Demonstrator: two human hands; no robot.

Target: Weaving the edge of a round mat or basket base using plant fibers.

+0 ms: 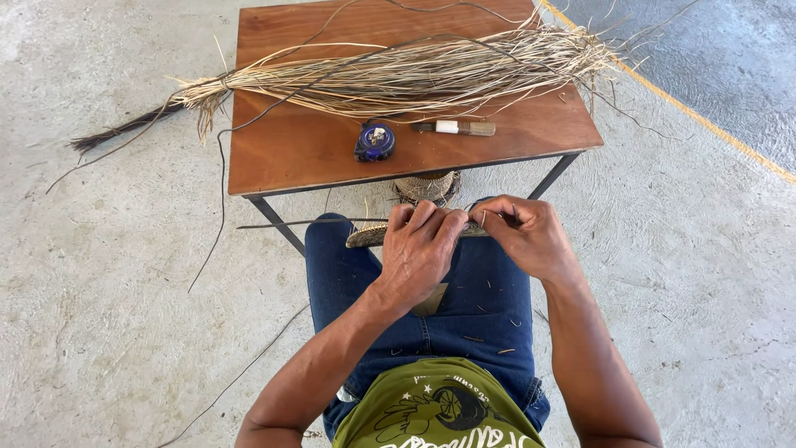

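Over my lap in blue jeans, my left hand [421, 249] grips a flat woven fibre disc [366, 236], seen edge-on; its fingers wrap over the disc's rim. My right hand [524, 234] pinches a thin fibre strand at the disc's right edge, touching my left fingertips. A long dark strand [290, 223] runs out leftward from the weaving. Most of the disc is hidden under my hands.
A wooden table [298, 149] on a metal frame stands before my knees. On it lie a large bundle of dry straw fibres [398, 76], a blue tape measure [375, 142] and a knife with a wooden handle [458, 128]. A small woven piece [427, 187] sits under the table. Concrete floor with a yellow line [705, 120].
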